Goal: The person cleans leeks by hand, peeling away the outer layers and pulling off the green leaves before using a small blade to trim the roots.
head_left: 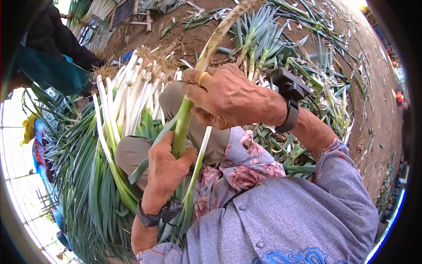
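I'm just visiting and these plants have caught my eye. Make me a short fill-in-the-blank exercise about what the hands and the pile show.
1. The ring on the right hand is ____ in colour.
2. Between the two hands, the thick stalk is coloured ____.
3. The left hand grips that stalk ____ the right hand in the picture.
4. The pile has green leaves and ____ stems.

Missing words: yellow; green; below; white.

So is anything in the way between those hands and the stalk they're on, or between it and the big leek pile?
Nothing visible separates the left hand or right hand from the held stalk; both touch it. Toward the leek pile, the bent knees seem partly in between.
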Available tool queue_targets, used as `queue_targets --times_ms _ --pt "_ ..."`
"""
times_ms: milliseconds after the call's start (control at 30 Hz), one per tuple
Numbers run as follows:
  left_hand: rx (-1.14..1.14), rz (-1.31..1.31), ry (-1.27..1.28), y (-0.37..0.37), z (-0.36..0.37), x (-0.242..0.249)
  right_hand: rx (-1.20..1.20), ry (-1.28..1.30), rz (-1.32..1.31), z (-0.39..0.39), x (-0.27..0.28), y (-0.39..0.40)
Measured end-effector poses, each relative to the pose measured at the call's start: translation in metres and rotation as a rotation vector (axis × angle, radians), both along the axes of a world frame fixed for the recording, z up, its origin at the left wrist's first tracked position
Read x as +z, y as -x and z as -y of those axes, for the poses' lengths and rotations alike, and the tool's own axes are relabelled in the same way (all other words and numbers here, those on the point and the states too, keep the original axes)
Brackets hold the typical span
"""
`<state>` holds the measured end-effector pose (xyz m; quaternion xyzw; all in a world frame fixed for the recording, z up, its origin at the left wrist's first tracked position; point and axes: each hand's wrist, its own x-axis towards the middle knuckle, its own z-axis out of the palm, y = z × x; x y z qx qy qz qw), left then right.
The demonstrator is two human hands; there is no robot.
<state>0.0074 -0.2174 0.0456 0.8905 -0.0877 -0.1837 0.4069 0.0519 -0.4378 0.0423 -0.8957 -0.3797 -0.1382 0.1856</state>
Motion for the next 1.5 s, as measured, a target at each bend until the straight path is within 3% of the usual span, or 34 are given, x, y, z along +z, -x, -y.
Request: queue_targets --times_ms 267,367,400,533,667,767,800,833,867,900,933,967,1067,1133,1167,1233,1267,1300,1333,1367,1467,1500 --pt "-0.063 0.074 -0.102 0.003 -0.001 -0.010 0.233 0.219 0.385 0.009 -0.020 -0.004" --pt "-0.111 0.102 -0.112 0.005 -0.004 -0.017 0.282 0.267 0.408 0.012 -0.027 -0.002" --pt "-0.132 0.129 -0.116 0.007 -0.005 -0.024 0.325 0.168 0.434 0.014 -0.034 -0.007" --pt "-0.168 0.238 -0.156 0.013 -0.006 -0.038 0.266 0.094 0.247 0.015 -0.043 -0.009" --pt "-0.196 0.489 -0.383 0.019 -0.012 -0.044 -0.061 -0.027 0.135 0.030 -0.046 -0.023" --pt "-0.163 0.582 -0.377 0.026 -0.026 -0.046 -0.498 0.164 0.415 0.114 -0.041 -0.062" --pt "-0.144 0.541 -0.356 0.029 -0.030 -0.044 -0.724 0.231 0.279 0.156 -0.042 -0.073" --pt "-0.121 0.503 -0.337 0.032 -0.034 -0.043 -0.832 0.353 0.534 0.179 -0.025 -0.077" --pt "-0.096 0.466 -0.320 0.035 -0.039 -0.041 -1.143 1.013 0.706 0.232 -0.041 -0.087" --pt "-0.073 0.421 -0.303 0.038 -0.044 -0.041 -1.000 0.700 0.782 0.284 -0.033 -0.086" --pt "-0.050 0.376 -0.286 0.040 -0.049 -0.041 -1.397 0.916 0.096 0.342 -0.016 -0.092" --pt "-0.026 0.331 -0.270 0.041 -0.053 -0.041 -0.837 0.656 0.608 0.472 -0.034 -0.074" --pt "0.020 0.186 -0.305 0.038 -0.060 -0.036 -1.221 0.854 0.287 0.457 -0.007 -0.042" --pt "0.073 0.115 -0.236 0.031 -0.059 -0.033 -1.422 0.787 0.149 0.427 -0.012 -0.028" --pt "0.089 0.082 -0.199 0.027 -0.056 -0.031 -0.933 0.635 0.641 0.485 -0.054 -0.025" --pt "0.131 -0.001 -0.120 0.020 -0.051 -0.027 -1.138 0.515 0.222 0.349 -0.040 -0.022" --pt "0.151 -0.042 -0.081 0.017 -0.048 -0.024 -1.007 0.359 0.253 0.322 -0.054 -0.025" --pt "0.162 -0.064 -0.041 0.015 -0.044 -0.020 -0.867 -0.027 0.237 0.262 -0.055 -0.017" --pt "0.173 -0.086 -0.001 0.013 -0.040 -0.015 -0.896 -0.046 0.026 0.196 -0.040 -0.008" --pt "0.183 -0.108 0.038 0.011 -0.036 -0.011 -0.873 -0.249 -0.117 0.150 -0.036 -0.002" --pt "0.100 -0.085 0.073 0.006 -0.029 -0.004 -0.346 -0.590 -0.298 0.053 -0.040 0.015" --pt "0.101 -0.080 0.090 0.005 -0.025 -0.002 -0.283 -0.622 -0.257 0.022 -0.030 0.020"
